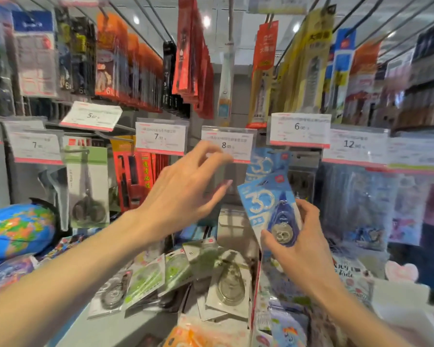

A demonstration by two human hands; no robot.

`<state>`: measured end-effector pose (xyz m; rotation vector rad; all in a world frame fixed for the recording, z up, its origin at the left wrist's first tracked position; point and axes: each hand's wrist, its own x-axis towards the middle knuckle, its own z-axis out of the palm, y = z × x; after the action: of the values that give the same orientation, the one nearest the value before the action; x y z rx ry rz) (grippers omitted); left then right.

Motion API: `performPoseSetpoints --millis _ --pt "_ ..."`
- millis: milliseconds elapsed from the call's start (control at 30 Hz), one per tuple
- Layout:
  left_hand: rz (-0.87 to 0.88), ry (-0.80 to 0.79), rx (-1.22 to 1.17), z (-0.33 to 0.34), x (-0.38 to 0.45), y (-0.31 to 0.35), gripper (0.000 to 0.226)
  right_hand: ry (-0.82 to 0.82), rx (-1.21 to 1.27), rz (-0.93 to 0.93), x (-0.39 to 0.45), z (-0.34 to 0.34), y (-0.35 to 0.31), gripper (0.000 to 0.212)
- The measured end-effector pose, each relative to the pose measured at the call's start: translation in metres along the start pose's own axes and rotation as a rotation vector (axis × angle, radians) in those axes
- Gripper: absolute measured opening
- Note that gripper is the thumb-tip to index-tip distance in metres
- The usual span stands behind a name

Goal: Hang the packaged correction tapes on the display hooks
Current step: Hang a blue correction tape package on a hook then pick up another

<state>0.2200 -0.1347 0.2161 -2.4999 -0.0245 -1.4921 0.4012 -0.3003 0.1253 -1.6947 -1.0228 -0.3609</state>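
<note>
My right hand (301, 242) grips a blue packaged correction tape (266, 204) by its lower part and holds it upright, tilted left, in front of the display. A second blue pack (263, 164) shows just behind and above it, below the price tag marked 8 (227, 144). My left hand (186, 189) reaches up toward that tag with fingers spread and loosely bent, holding nothing. Several more packaged correction tapes (229, 284), grey and green, lie in a loose pile on the shelf below. The hook itself is hidden behind the tag.
Price tags hang in a row across the middle. Packaged scissors (88, 186) and red packs (133, 176) hang at the left, a globe (18, 231) sits far left. Upper hooks carry many red and yellow packs. Colourful stationery crowds the lower right.
</note>
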Motion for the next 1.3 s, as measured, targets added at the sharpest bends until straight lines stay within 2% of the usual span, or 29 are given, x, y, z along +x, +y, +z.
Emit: performPoseSetpoints --millis 100,233,333,433,733,1300 --pt "0.072 0.066 0.02 -0.001 0.032 0.008 0.041 0.066 0.014 -0.004 0.004 -0.01 0.0 0.085" --pt "0.124 0.089 0.062 0.005 0.059 0.015 0.047 0.072 0.04 -0.006 0.006 -0.018 -0.004 0.087" --pt "0.157 0.1 0.05 0.007 0.071 0.019 0.039 0.094 0.033 -0.014 0.006 -0.022 -0.007 0.088" --pt "0.156 0.096 0.029 0.006 0.078 0.019 0.028 0.112 0.036 -0.03 0.005 -0.026 -0.009 0.086" --pt "0.158 0.064 -0.016 0.001 0.078 0.016 0.036 0.131 0.06 -0.062 0.009 -0.026 -0.025 0.09" --pt "0.159 0.046 -0.014 0.001 0.075 0.012 0.033 0.155 0.095 -0.025 0.011 -0.025 -0.044 0.089"
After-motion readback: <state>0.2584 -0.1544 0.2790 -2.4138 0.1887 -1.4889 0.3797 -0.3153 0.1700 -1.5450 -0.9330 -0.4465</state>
